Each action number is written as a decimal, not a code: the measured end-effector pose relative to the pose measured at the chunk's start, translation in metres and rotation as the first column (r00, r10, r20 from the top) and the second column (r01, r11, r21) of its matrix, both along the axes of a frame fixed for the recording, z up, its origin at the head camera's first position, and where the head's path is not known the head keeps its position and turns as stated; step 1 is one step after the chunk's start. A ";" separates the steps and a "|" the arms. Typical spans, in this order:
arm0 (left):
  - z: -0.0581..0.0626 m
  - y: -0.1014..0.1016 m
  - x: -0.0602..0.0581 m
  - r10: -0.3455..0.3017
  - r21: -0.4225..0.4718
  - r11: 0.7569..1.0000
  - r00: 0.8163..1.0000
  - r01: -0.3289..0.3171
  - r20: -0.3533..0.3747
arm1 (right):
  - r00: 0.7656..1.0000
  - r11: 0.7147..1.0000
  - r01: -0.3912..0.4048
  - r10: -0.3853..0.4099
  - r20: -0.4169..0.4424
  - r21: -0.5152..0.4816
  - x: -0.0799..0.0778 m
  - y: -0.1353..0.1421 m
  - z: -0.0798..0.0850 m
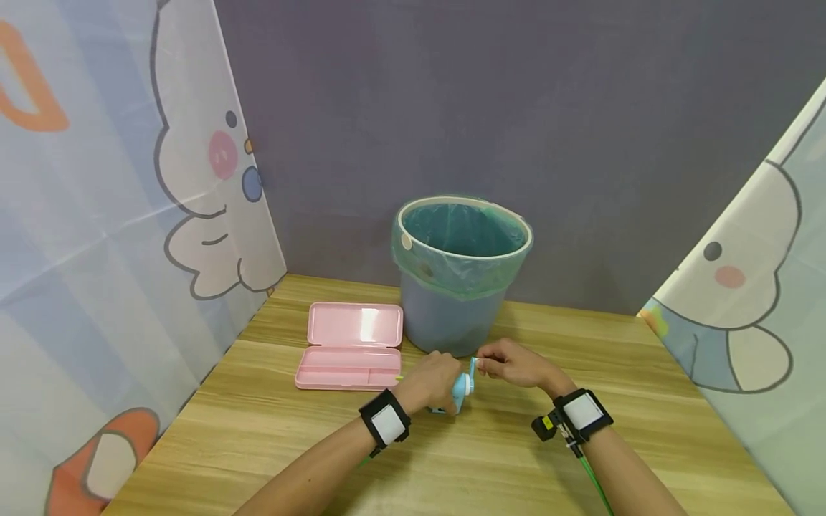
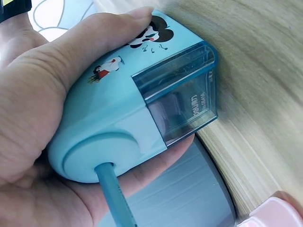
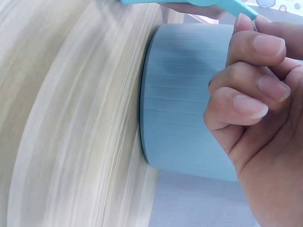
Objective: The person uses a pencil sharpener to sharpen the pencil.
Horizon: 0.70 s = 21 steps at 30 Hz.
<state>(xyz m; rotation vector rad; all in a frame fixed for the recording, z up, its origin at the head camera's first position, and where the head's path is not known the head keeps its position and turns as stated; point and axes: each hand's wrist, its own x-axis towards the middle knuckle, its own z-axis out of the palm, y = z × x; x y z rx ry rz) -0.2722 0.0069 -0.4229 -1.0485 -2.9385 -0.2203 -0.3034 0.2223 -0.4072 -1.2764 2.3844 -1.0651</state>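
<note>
My left hand (image 1: 431, 380) grips a light blue crank pencil sharpener (image 2: 106, 113) low over the table, thumb across its printed side. A clear blue shavings drawer (image 2: 182, 97) forms one end of it. In the left wrist view, a teal pencil (image 2: 116, 196) sticks out of the sharpener's hole; its point is hidden inside. On the opposite side, my right hand (image 1: 516, 364) pinches the end of the crank handle (image 3: 239, 8) between thumb and forefinger. The other right fingers are curled loosely, as the right wrist view shows.
An open pink pencil case (image 1: 353, 325) lies on the wooden table (image 1: 258, 430), left of the hands. Just behind them stands a blue-grey bin (image 1: 452, 319) lined with a green bag (image 1: 464, 278). A grey curtain (image 1: 548, 129) hangs behind the table, with printed cloths at both sides.
</note>
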 end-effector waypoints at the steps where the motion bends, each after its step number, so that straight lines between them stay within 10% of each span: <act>1: 0.000 0.000 0.000 -0.001 0.001 1.000 1.000 0.001 0.004 | 1.000 1.000 0.001 -0.001 -0.004 0.002 0.000 0.000 -0.001; 21: 0.001 0.000 0.002 -0.004 -0.026 1.000 1.000 0.004 0.010 | 1.000 0.999 0.016 -0.017 0.019 0.030 -0.009 0.001 -0.012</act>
